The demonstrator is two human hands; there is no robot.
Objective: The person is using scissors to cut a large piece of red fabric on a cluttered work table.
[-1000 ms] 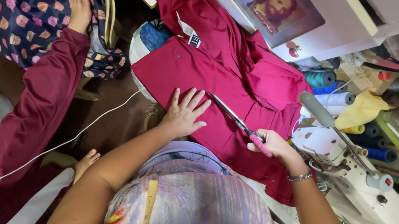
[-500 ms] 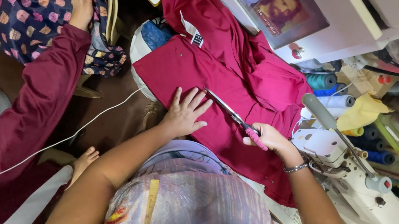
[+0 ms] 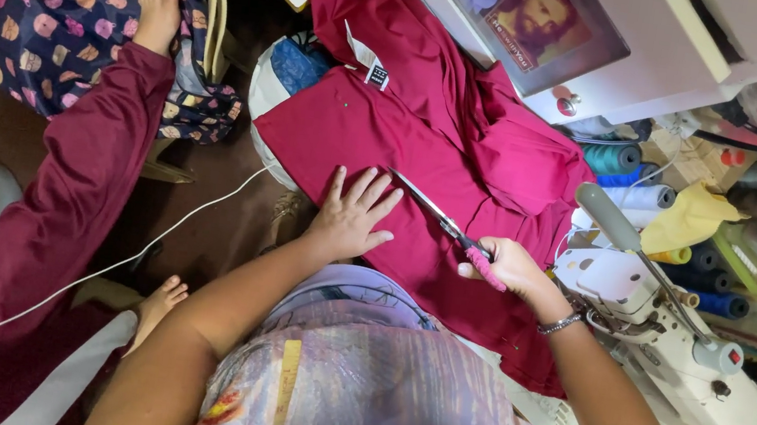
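Note:
A dark red shirt (image 3: 380,134) lies spread flat on the work surface in front of me. My left hand (image 3: 354,214) presses flat on the cloth with fingers apart. My right hand (image 3: 504,265) grips pink-handled scissors (image 3: 442,219); their blades point up and left across the fabric, next to my left fingertips. A yellow measuring tape (image 3: 285,392) hangs down my chest.
A white sewing machine (image 3: 675,353) stands at my right, with thread spools (image 3: 635,179) and yellow cloth (image 3: 688,222) behind it. Another person in a dark red sleeve (image 3: 74,199) reaches to a patterned bag (image 3: 50,18) at left; a bare foot (image 3: 159,300) and a white cord (image 3: 93,276) lie below.
My hands and the scissors have stayed nearly in place on the red shirt. The view shifted slightly; the other person's arm remains raised at the bag.

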